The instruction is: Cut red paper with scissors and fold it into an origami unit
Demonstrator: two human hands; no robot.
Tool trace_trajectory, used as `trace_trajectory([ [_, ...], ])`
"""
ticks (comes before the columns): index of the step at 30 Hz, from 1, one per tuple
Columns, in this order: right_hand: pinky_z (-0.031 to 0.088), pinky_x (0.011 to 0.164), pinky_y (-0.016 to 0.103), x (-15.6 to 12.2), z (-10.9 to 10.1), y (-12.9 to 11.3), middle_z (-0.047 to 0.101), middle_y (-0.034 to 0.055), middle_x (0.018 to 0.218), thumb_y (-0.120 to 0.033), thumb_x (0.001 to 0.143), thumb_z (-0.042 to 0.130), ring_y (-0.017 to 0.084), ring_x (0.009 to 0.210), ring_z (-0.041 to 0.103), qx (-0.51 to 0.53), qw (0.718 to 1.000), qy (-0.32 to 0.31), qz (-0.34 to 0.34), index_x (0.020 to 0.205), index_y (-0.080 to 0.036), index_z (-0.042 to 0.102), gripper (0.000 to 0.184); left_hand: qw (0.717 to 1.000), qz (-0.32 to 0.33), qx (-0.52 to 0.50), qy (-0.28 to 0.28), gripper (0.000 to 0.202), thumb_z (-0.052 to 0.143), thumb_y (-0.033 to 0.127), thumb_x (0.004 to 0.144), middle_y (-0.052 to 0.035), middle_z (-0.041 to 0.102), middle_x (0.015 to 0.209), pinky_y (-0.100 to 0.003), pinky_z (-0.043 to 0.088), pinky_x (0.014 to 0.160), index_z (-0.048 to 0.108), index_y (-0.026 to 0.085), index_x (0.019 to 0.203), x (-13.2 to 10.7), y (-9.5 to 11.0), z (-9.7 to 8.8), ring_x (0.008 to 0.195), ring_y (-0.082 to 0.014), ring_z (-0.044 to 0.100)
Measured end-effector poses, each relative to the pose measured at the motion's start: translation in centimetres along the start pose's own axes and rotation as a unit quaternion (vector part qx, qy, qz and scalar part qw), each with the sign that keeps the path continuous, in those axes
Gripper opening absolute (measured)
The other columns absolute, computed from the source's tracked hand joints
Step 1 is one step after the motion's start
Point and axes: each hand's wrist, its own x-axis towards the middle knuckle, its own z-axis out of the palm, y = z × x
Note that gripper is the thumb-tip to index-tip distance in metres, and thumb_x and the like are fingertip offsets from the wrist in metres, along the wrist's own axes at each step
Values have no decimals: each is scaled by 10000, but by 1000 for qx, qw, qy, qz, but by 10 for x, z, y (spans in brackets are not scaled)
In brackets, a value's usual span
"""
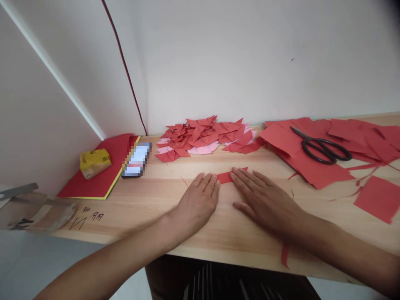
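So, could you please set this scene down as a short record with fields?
Left hand: flat, fingertips at the left end of a red paper strip
Right hand: flat, fingers over the strip's right end
Behind: pile of red and pink folded papers
Right side: black-handled scissors lying on red sheets
Left side: phone; yellow packet on red paper

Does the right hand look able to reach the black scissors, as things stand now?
Probably yes: the black scissors lie on top of red sheets, forward and rightward of the right hand, with nothing visible covering them. That hand presses on the red strip, though.
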Motion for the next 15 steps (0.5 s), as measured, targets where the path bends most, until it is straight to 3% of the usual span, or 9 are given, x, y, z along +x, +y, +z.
trace_trajectory([
  [6,359,1066,496,0,0,-1,462,221,1424,-402,943,400,309,1309,448,-3,1000,7,3,1358,-19,478,570,999,-41,-15,-16,357,458,90,910,-210,551,1324,-478,382,1072,540,33,1254,-15,1,-9,1286,-283,484],
  [9,370,1057,499,1,1,-1,466,217,1420,-399,947,386,312,1298,460,-13,1000,9,1,1350,-12,487,568,997,-67,-39,-9,404,409,172,954,-158,479,1413,-456,339,1109,473,78,1341,-5,9,-13,1343,-265,413],
  [11,367,1059,502,0,2,-1,465,212,1422,-396,947,384,315,1310,445,-17,1000,14,0,1351,-10,486,568,994,-70,-83,-10,475,346,332,989,-136,412,1470,-438,312,1129,410,94,1395,5,15,-13,1378,-236,361],
  [15,369,1056,507,-1,3,1,466,205,1424,-388,941,410,322,1313,440,-26,999,18,-9,1342,-15,499,555,990,-75,-121,-2,546,294,437,989,-130,409,1472,-435,279,1145,414,90,1393,14,20,-6,1383,-216,354],
])
